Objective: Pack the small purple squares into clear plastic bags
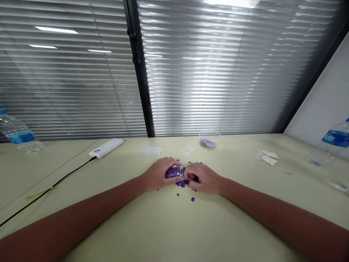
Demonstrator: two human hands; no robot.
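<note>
Table (152, 225): pale, blinds (191, 91) behind.
Left hand (160, 173): half-closed around the clear bag (173, 171).
Bag: purple inside, mid-table between both hands; I judge a hard squeeze could spill it.
Purple squares (192, 199): loose nearby; a dragged wrist might scatter them.
Right hand (204, 178): fingers curled at the bag's right end; their grip I cannot tell.

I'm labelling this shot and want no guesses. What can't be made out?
Head view: right end of the clear packet, hidden by the right hand.
Head view: number of loose purple pieces, too small, partly blocked by that hand.
Head view: rightmost bottle, partly cut off by the right edge.
</note>
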